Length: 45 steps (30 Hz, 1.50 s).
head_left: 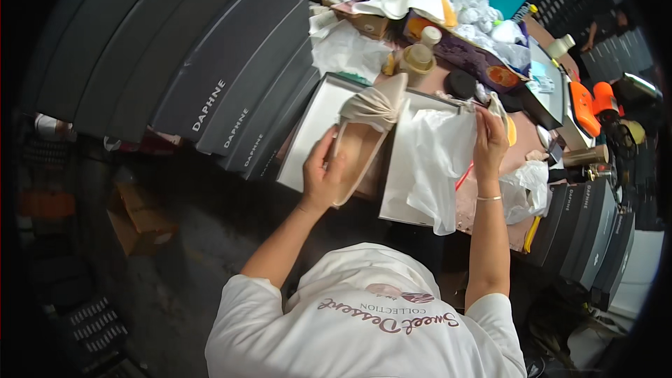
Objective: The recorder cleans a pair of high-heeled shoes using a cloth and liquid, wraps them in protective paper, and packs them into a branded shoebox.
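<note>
Our left hand (323, 176) is closed around the heel end of a beige flat shoe (364, 136), holding it tilted with the knotted toe pointing away from us. The shoe sits over the open grey box (308, 141), not resting in it as far as we can tell.

Our right hand (490, 141) pinches the top edge of the white tissue paper (437, 161), fingers closed on it. The sheet drapes over the box lid (395, 185) just beside the shoe and hangs past the lid's near edge. A thin bracelet (488, 198) is on that wrist.

Further out, the table (483, 206) is crowded: a tan bottle (417, 58) and black round cap (461, 84) beyond the shoe, crumpled plastic bags (528, 189) right of the wrist, orange tools (582, 106) at far right. Stacked dark shoe boxes (210, 63) rise at left, with more (591, 227) at lower right.

Risks, as we judge them:
- Tissue is thin and pinched at one edge, so a sharp tug could tear it.
- Lid overhangs the table edge; dragging the paper could slide it off.
- One-handed heel grip leaves the toe unsupported, so the shoe could tip.
- Clutter close behind means a wide sweep could knock the bottle.
</note>
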Motion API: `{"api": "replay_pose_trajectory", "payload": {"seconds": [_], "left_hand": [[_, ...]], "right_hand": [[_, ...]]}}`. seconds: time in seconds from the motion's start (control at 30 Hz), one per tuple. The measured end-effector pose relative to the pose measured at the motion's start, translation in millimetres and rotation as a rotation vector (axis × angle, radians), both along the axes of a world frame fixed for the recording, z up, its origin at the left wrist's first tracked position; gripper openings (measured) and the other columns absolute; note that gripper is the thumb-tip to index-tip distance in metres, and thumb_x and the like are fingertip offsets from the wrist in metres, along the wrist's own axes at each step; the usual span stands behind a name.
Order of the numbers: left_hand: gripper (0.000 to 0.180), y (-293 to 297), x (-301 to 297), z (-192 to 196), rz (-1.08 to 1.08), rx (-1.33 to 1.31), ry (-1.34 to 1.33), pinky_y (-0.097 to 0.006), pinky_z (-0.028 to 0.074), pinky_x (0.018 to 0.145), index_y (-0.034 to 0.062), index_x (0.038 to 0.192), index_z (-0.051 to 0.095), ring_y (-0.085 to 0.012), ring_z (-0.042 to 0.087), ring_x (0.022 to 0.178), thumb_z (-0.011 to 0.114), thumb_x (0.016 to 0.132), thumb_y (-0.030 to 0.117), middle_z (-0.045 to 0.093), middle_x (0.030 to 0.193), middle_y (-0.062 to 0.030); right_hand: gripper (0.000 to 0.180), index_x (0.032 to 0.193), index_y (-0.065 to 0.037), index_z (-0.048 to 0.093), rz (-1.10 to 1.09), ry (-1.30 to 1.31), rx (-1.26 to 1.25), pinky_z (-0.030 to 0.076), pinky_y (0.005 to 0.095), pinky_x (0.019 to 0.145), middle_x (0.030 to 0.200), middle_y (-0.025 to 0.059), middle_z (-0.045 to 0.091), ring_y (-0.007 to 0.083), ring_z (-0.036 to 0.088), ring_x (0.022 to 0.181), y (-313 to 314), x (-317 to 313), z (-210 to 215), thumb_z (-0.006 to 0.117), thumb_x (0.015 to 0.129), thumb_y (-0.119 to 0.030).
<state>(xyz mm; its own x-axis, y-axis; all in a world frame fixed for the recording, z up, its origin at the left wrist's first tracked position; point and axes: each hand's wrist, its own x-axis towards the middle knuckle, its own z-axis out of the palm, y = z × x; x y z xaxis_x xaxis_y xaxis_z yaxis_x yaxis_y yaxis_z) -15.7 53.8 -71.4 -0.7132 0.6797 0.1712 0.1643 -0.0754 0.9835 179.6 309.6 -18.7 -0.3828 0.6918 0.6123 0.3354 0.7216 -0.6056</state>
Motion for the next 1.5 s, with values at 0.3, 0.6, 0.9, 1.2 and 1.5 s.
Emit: {"api": "replay_pose_trajectory", "payload": {"seconds": [0.3, 0.6, 0.9, 1.2, 1.5], "left_hand": [[0.086, 41, 59, 100, -0.445, 0.270, -0.291, -0.035, 0.041, 0.098, -0.0022, 0.144, 0.026, -0.0229, 0.051, 0.118, 0.069, 0.085, 0.044, 0.049, 0.130, -0.0166], [0.029, -36, -1, 42, -0.139, -0.085, -0.168, -0.028, 0.048, 0.085, -0.0061, 0.116, 0.057, -0.0154, 0.061, 0.094, 0.060, 0.090, 0.004, 0.065, 0.105, -0.0100], [0.061, -89, 23, 40, -0.020, -0.356, 0.490, -0.042, 0.040, 0.101, 0.0027, 0.132, 0.046, -0.0400, 0.046, 0.122, 0.064, 0.073, -0.001, 0.049, 0.128, -0.0223], [0.022, -193, -31, 7, 0.275, -0.047, -0.469, -0.034, 0.054, 0.076, 0.0059, 0.100, 0.061, -0.0229, 0.065, 0.083, 0.050, 0.084, -0.005, 0.065, 0.090, -0.0112], [0.006, -144, -9, 60, 0.200, 0.451, -0.820, -0.037, 0.053, 0.088, 0.0043, 0.087, 0.059, -0.0255, 0.063, 0.094, 0.053, 0.087, 0.002, 0.064, 0.103, -0.0134]], "right_hand": [[0.011, 0.094, -0.003, 0.065, 0.355, 0.189, -0.340, 0.044, 0.0208, 0.060, 0.078, 0.0016, 0.065, 0.0044, 0.053, 0.068, -81, -64, 97, 0.069, 0.086, -0.010], [0.015, 0.098, -0.001, 0.065, 0.732, 0.080, -0.690, 0.038, 0.0180, 0.061, 0.079, -0.0057, 0.058, 0.0014, 0.046, 0.069, -98, -54, 87, 0.064, 0.091, -0.014], [0.020, 0.109, -0.004, 0.062, 0.912, 0.068, -1.190, 0.043, 0.0196, 0.065, 0.085, -0.0040, 0.060, 0.0040, 0.051, 0.074, -207, -69, 40, 0.059, 0.095, -0.017], [0.052, 0.111, 0.006, 0.061, 0.277, -0.584, -0.236, 0.048, 0.0373, 0.087, 0.118, 0.0207, 0.056, 0.0323, 0.057, 0.105, -143, -87, -29, 0.069, 0.083, -0.036], [0.045, 0.096, 0.001, 0.067, 0.209, -0.412, -0.427, 0.037, 0.0432, 0.101, 0.125, 0.0228, 0.051, 0.0379, 0.046, 0.118, -167, -158, -116, 0.075, 0.073, -0.037]]}}
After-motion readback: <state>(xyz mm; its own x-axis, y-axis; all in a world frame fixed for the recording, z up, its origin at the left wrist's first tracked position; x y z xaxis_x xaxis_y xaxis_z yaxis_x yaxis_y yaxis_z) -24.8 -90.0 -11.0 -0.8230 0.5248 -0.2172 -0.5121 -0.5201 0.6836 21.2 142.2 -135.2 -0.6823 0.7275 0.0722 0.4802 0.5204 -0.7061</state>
